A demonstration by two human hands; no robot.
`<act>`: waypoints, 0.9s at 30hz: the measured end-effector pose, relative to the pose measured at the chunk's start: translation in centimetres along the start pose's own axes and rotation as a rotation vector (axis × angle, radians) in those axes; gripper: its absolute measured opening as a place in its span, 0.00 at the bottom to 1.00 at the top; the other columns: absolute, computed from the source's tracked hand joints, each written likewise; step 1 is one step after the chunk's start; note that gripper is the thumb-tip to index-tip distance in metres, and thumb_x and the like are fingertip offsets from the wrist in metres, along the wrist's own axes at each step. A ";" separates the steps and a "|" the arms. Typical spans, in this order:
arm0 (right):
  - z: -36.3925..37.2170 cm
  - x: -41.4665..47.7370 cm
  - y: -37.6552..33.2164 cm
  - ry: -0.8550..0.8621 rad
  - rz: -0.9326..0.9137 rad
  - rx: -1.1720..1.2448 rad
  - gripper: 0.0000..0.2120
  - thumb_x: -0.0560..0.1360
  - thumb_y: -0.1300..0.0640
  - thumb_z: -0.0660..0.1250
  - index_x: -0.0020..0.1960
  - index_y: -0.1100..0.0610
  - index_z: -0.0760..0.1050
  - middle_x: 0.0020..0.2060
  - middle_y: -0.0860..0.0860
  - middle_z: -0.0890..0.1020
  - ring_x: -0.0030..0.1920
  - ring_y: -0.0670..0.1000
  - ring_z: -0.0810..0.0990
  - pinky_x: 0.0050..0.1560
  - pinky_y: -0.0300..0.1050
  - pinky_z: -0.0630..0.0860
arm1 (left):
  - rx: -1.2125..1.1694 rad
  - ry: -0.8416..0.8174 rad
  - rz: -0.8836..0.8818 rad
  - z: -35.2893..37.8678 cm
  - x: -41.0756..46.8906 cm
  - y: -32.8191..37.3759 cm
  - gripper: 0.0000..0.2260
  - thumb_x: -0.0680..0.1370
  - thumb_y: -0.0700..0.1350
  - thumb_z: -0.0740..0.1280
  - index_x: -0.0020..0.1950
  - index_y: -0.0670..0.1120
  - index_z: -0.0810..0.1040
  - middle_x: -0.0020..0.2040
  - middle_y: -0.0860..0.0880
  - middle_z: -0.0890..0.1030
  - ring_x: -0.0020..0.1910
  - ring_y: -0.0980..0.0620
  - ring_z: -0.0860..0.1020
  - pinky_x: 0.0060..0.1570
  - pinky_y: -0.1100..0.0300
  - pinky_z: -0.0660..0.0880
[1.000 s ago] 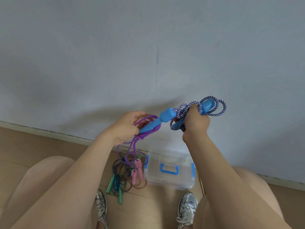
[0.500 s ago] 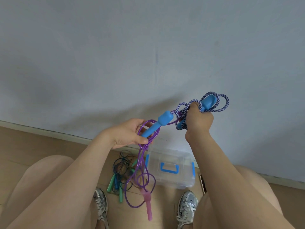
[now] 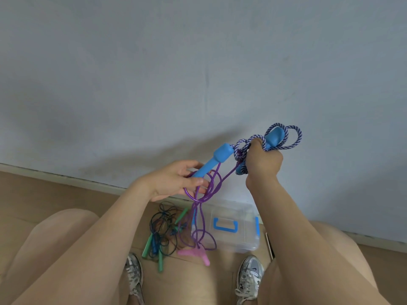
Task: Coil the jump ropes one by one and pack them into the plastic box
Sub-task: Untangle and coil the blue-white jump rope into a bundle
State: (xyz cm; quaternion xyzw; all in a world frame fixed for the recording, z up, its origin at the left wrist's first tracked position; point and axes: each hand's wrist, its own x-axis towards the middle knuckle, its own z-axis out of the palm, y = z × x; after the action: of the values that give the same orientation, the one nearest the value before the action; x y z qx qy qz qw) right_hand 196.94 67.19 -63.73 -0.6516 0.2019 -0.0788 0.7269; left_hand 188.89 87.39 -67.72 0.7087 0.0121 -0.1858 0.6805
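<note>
My right hand is shut on a coiled purple-and-white braided jump rope and one of its blue handles. My left hand pinches the other blue handle, which points up and right. A thin purple rope hangs tangled over that handle and down to the floor, where its pink handles lie. The clear plastic box with blue latches sits shut on the floor below my hands.
A tangle of dark ropes with green handles lies on the wooden floor left of the box. A grey wall rises right behind. My knees and two grey sneakers frame the pile.
The purple rope has slid down; its pink handles dropped from mid-air to the floor. Both hands stayed raised with the blue-handled rope.
</note>
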 end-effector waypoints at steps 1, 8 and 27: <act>0.0 -0.1 0.0 -0.017 0.015 0.005 0.10 0.77 0.56 0.69 0.39 0.54 0.72 0.34 0.49 0.77 0.36 0.52 0.76 0.41 0.48 0.75 | 0.000 0.029 -0.010 0.0 0.1 0.0 0.15 0.84 0.36 0.66 0.69 0.48 0.77 0.56 0.42 0.85 0.55 0.44 0.85 0.63 0.42 0.80; -0.1 -1.1 -1.0 -0.205 0.212 0.012 0.06 0.80 0.54 0.67 0.46 0.56 0.75 0.38 0.52 0.75 0.37 0.54 0.73 0.38 0.45 0.73 | 0.254 0.279 0.084 -0.4 0.8 0.0 0.11 0.86 0.51 0.63 0.53 0.51 0.85 0.61 0.54 0.82 0.63 0.57 0.76 0.66 0.54 0.68; 0.4 -2.5 -1.2 -0.573 -0.010 -0.174 0.10 0.83 0.59 0.64 0.50 0.52 0.83 0.46 0.46 0.88 0.42 0.44 0.87 0.46 0.42 0.81 | -0.180 -0.029 -0.006 0.8 1.4 0.3 0.11 0.75 0.39 0.68 0.56 0.44 0.73 0.51 0.42 0.79 0.50 0.46 0.79 0.48 0.50 0.79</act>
State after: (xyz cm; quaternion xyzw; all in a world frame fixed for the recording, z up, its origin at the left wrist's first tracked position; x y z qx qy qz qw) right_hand 194.98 68.30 -62.07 -0.7081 -0.0089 0.1223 0.6954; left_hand 190.04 86.28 -67.80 0.6418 0.0213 -0.1962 0.7411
